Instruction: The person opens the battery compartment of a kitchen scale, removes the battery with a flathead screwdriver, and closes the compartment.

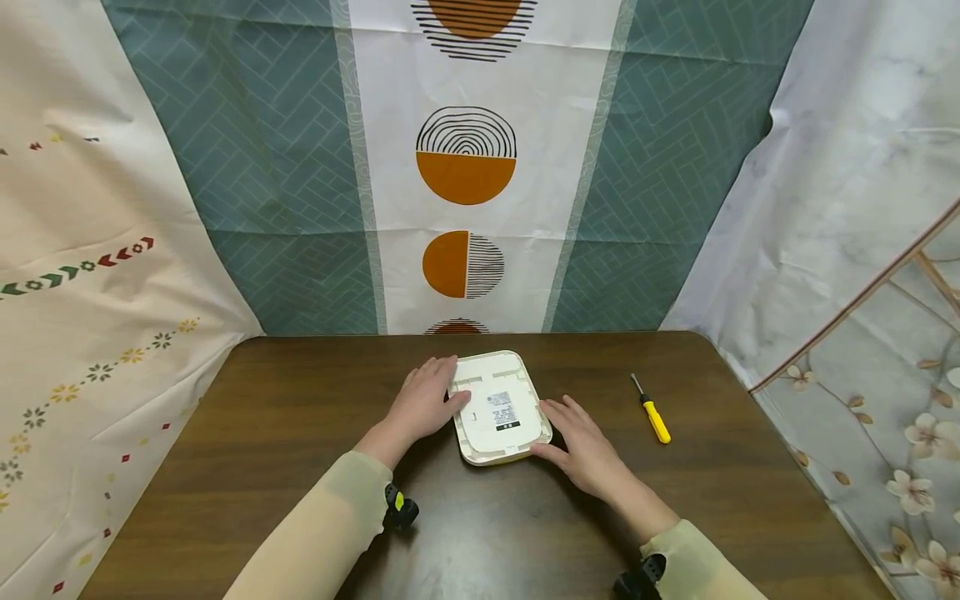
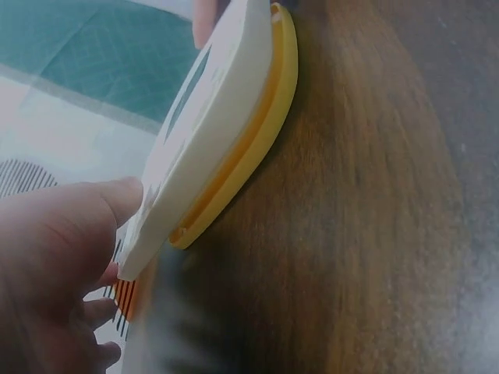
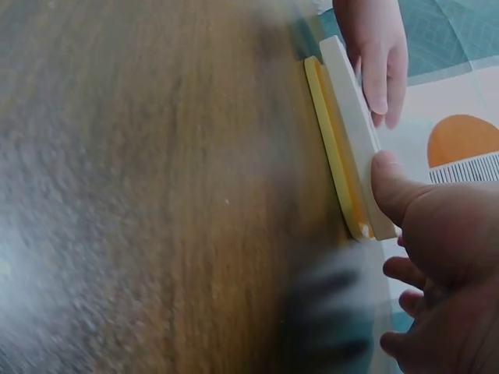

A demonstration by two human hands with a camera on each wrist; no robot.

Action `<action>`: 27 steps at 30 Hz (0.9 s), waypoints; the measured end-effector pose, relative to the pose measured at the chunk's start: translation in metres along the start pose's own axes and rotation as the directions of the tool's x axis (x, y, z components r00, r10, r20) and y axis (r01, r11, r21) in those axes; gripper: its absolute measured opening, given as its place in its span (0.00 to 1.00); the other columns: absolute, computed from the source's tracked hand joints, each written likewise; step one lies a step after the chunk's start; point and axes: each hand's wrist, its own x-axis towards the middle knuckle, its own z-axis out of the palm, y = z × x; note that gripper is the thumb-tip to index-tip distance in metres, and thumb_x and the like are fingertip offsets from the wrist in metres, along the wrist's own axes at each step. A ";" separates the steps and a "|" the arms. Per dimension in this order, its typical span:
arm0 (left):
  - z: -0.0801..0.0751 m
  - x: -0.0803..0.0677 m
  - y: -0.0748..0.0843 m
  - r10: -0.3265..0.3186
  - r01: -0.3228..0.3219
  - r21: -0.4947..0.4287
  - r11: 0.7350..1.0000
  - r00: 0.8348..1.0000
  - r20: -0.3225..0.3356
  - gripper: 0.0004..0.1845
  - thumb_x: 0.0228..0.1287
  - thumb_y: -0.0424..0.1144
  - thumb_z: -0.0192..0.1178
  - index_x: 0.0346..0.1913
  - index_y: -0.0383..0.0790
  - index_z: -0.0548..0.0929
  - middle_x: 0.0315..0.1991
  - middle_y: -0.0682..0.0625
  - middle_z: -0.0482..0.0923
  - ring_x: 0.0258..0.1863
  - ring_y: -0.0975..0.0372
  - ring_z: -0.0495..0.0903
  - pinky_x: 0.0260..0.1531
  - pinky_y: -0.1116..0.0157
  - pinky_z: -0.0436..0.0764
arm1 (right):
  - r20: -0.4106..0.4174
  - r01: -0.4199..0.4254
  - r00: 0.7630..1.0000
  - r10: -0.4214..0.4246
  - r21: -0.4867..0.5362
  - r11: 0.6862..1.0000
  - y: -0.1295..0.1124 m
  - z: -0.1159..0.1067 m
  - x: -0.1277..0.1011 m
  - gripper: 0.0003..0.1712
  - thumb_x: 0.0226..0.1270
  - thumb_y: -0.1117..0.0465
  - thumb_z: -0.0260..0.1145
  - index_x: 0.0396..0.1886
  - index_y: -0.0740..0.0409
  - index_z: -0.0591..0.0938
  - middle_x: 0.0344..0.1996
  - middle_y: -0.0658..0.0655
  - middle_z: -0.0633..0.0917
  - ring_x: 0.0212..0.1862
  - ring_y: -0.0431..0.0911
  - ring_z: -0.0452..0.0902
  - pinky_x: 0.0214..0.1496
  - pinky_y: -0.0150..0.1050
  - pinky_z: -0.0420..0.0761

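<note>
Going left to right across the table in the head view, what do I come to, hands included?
Left hand → white device → right hand → screwdriver.

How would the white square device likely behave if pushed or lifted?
The white square device would probably stay stiff, since no sag shows. Broad and low over the wooden table, it should slide rather than roll. Its white layer sits over a yellow layer, so they might separate if only the top is lifted.
</note>
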 end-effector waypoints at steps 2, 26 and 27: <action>-0.001 -0.002 0.001 0.003 -0.003 -0.003 1.000 1.000 -0.004 0.42 0.86 0.54 0.61 0.88 0.35 0.59 0.85 0.36 0.62 0.86 0.41 0.55 0.84 0.40 0.52 | 0.006 0.001 1.000 -0.001 0.006 1.000 0.001 -0.002 -0.001 0.44 0.79 0.46 0.74 0.84 0.61 0.71 0.80 0.67 0.73 0.87 0.67 0.52 0.81 0.71 0.61; -0.001 -0.014 0.000 -0.026 0.027 0.013 1.000 0.996 -0.080 0.41 0.83 0.54 0.65 0.86 0.36 0.65 0.72 0.32 0.70 0.72 0.41 0.70 0.77 0.43 0.65 | -0.011 0.002 1.000 -0.001 0.030 1.000 0.010 -0.011 0.001 0.36 0.82 0.53 0.71 0.82 0.60 0.74 0.79 0.65 0.75 0.86 0.68 0.53 0.80 0.73 0.60; -0.001 -0.014 0.000 -0.029 0.030 0.011 0.999 0.996 -0.082 0.41 0.83 0.54 0.65 0.86 0.36 0.66 0.72 0.33 0.70 0.72 0.41 0.70 0.77 0.43 0.66 | -0.013 -0.004 1.000 0.005 0.029 1.000 0.010 -0.011 0.001 0.36 0.82 0.53 0.71 0.82 0.59 0.74 0.79 0.65 0.75 0.86 0.68 0.54 0.80 0.73 0.60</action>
